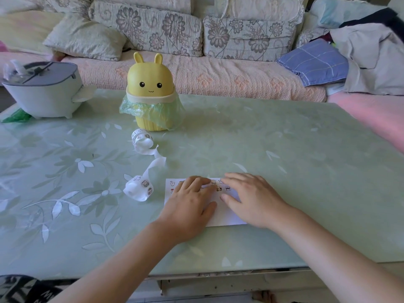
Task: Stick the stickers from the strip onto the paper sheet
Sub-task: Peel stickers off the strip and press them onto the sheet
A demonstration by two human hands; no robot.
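Observation:
A white paper sheet [225,215] lies on the green table, with several small cartoon stickers along its far edge. My left hand [190,204] rests flat on the sheet's left half, fingers stretched toward the stickers. My right hand [251,197] lies flat on the right half, fingers spread, covering part of the sheet. Left of the sheet, the sticker strip [142,186] curls in a loose coil with stickers on it, and its white backing trails away to a second curl [142,139] farther back. Neither hand touches the strip.
A yellow bunny-shaped bin [150,92] with a green bag stands behind the strip. A grey lidded container [43,92] sits at the far left. Behind the table [284,149] runs a sofa with cushions and piled clothes. The table's front edge is near my forearms.

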